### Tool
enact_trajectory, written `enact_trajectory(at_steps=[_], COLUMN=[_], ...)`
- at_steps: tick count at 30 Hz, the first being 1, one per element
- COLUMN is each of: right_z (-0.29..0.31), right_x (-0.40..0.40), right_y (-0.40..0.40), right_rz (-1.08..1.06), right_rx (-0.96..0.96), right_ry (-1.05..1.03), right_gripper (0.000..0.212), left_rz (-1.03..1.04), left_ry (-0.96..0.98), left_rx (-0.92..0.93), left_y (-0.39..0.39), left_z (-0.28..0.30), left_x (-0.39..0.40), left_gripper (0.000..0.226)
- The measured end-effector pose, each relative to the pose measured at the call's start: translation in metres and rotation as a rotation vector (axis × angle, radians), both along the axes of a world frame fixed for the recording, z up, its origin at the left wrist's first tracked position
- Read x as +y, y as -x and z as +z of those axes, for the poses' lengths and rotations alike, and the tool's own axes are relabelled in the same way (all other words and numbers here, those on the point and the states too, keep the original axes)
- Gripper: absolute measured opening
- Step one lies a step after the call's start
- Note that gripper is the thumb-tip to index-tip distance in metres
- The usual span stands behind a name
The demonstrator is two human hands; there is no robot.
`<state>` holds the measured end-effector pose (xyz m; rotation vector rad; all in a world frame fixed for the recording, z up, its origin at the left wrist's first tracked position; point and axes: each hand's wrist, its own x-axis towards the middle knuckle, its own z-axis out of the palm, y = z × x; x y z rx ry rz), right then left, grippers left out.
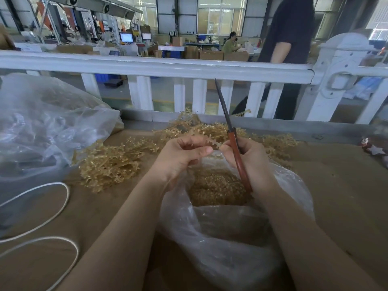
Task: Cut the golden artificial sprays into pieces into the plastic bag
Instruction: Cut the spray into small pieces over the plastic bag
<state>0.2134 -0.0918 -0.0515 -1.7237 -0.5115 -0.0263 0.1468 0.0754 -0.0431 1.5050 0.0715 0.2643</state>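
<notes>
My left hand [184, 156] pinches a small golden spray piece [214, 143] above the open clear plastic bag [231, 232], which holds a heap of cut golden bits [216, 187]. My right hand [249, 162] grips red-handled scissors [235, 152], blades closed and pointing up and away, and its fingertips also touch the same sprig. Uncut golden sprays [113, 162] lie piled on the brown table, left of the bag and behind my hands.
A large crumpled plastic bag [42, 131] sits at the left. White cord loops [52, 215] lie at the near left. A white railing [168, 70] runs along the table's far edge, with a person standing beyond it. A small decoration [373, 148] lies at the right.
</notes>
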Motion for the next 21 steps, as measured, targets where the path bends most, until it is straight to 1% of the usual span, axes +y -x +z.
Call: enact_trajectory(at_steps=[3, 6, 9, 11, 12, 14, 15, 16, 17, 19, 21], right_z=[-0.0004, -0.0013, -0.0035, -0.0044, -0.0045, -0.0038, -0.0033, -0.0034, -0.0037, -0.0042, -0.0043], right_x=[0.0007, 0.0013, 0.0018, 0.0014, 0.0007, -0.0020, -0.0036, -0.0052, -0.0062, -0.0064, -0.0049], right_y=[-0.0007, -0.0028, -0.0048, -0.0049, -0.0046, -0.0027, -0.0015, -0.0013, -0.0010, -0.0011, 0.0004], right_rz=[-0.014, -0.017, -0.008, -0.017, -0.032, -0.070, -0.084, -0.093, -0.100, -0.121, -0.143], right_rx=[0.022, -0.010, -0.049, -0.082, -0.109, -0.171, -0.204, -0.236, -0.269, -0.357, -0.435], right_ry=[-0.006, 0.034, 0.066, 0.123, 0.165, 0.270, 0.327, 0.386, 0.443, 0.548, 0.609], right_gripper=[0.013, 0.015, 0.015, 0.017, 0.026, 0.056, 0.068, 0.073, 0.071, 0.060, 0.060], left_rz=[0.024, 0.038, 0.043, 0.088, 0.123, 0.185, 0.204, 0.213, 0.219, 0.232, 0.255], left_ry=[0.015, 0.041, -0.009, -0.059, -0.086, -0.128, -0.132, -0.133, -0.136, -0.152, -0.171], left_rx=[-0.018, -0.061, -0.121, -0.157, -0.170, -0.196, -0.207, -0.215, -0.219, -0.226, -0.229], left_y=[-0.0014, -0.0004, -0.0006, -0.0011, -0.0013, -0.0013, -0.0009, -0.0004, 0.0002, 0.0013, 0.0022], left_z=[-0.0019, 0.0001, 0.0010, 0.0019, 0.0025, 0.0042, 0.0049, 0.0054, 0.0057, 0.0061, 0.0070], left_x=[-0.0025, -0.0033, -0.0047, -0.0050, -0.0046, -0.0028, -0.0015, -0.0001, 0.0011, 0.0026, 0.0029], left_gripper=[0.020, 0.011, 0.017, 0.021, 0.021, 0.019, 0.019, 0.019, 0.019, 0.018, 0.017])
